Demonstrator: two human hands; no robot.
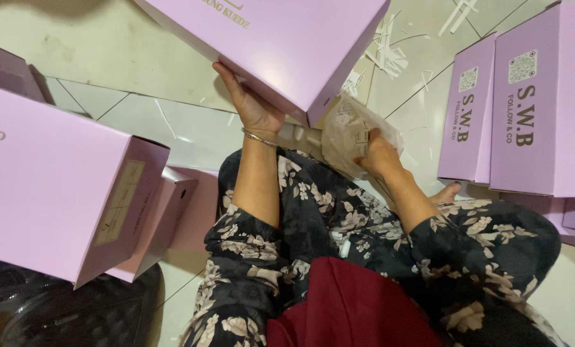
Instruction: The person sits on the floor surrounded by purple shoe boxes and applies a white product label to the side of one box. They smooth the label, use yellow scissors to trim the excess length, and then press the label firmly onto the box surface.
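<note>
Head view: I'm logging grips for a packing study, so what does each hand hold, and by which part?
The left hand holds the pink box by its lower edge near a corner; the right hand grips a clear plastic bag by its side.

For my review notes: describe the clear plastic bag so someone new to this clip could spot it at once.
Start at the big lilac box tilted at top centre, held underneath by the left hand. Just right of its lower corner, the right hand grips the clear plastic bag of small white pieces. It is the only crinkly, see-through thing among matte lilac boxes.

Lilac box — dark floral sleeves
</note>
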